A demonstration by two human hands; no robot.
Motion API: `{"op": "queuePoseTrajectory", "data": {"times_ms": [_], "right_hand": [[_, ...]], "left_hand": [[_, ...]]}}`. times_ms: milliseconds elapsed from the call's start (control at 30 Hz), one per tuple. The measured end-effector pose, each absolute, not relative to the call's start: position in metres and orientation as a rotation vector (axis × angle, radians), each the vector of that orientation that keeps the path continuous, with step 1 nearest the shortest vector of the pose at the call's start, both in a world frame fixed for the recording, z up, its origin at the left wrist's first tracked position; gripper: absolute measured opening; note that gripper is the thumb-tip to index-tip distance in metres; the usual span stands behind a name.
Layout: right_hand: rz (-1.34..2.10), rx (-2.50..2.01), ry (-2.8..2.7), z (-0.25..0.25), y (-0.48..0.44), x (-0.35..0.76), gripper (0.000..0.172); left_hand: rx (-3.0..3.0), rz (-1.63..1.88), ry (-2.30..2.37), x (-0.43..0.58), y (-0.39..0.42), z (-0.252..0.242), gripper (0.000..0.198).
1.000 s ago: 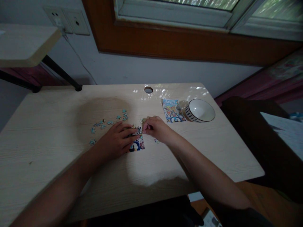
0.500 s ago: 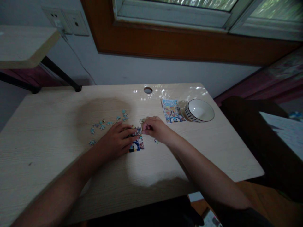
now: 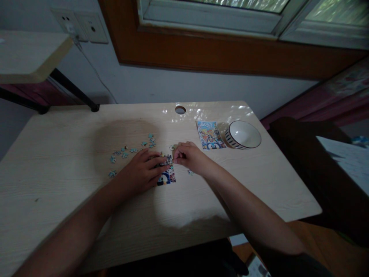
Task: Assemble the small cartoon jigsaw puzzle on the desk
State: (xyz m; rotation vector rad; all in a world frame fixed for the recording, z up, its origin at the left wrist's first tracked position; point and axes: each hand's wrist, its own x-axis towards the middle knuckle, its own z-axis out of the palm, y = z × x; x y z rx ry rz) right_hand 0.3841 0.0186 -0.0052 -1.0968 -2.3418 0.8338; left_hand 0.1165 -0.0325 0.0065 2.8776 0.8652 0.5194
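Note:
A partly assembled jigsaw puzzle [image 3: 170,176] lies on the pale wooden desk, dark blue at its near side. My left hand [image 3: 144,169] rests flat over its left part with the fingers spread, hiding much of it. At the puzzle's right upper edge my right hand [image 3: 186,157] is closed in a pinch, thumb against fingers; whatever is between the fingertips is too small to make out. Loose puzzle pieces [image 3: 133,150] are scattered beyond and left of my left hand. A few more pieces [image 3: 190,172] lie near my right wrist, and one [image 3: 172,147] just beyond my right fingers.
A printed picture sheet [image 3: 211,135] lies at the back right of the desk [image 3: 201,207], beside a white bowl [image 3: 245,134] with a striped outside. A round cable hole [image 3: 180,110] is at the back edge. A raised shelf [image 3: 31,54] stands at the left.

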Motion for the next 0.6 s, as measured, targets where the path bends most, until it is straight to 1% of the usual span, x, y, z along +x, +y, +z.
{"op": "queuePoseTrajectory", "data": {"times_ms": [600], "right_hand": [[0.812, -1.082, -2.333, -0.0027, 0.0176, 0.3832, 0.013]], "left_hand": [[2.847, 0.510, 0.881, 0.1163, -0.0335, 0.0051, 0.035]]}}
